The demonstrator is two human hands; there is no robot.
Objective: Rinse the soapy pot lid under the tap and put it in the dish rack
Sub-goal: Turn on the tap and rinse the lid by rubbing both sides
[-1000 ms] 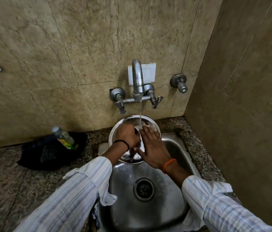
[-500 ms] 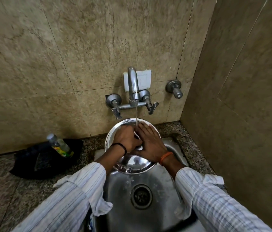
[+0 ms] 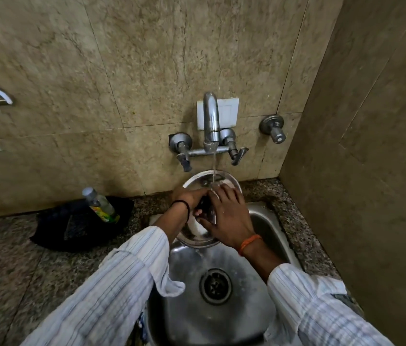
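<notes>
lid (image 3: 198,181): 1 | hands (image 3: 229,218): 2 | tap (image 3: 210,118): 1 | bottle (image 3: 99,204): 1 | sink (image 3: 234,318): 1

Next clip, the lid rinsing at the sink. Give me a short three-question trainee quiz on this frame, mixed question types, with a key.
1. True or false: water is running from the tap onto the pot lid.
2. Which hand grips the lid's dark knob: A) left hand B) right hand?
3. Fill in: the bottle stands on a black ___ left of the sink.

Key: 1 true; 2 A; 3 cloth.
</notes>
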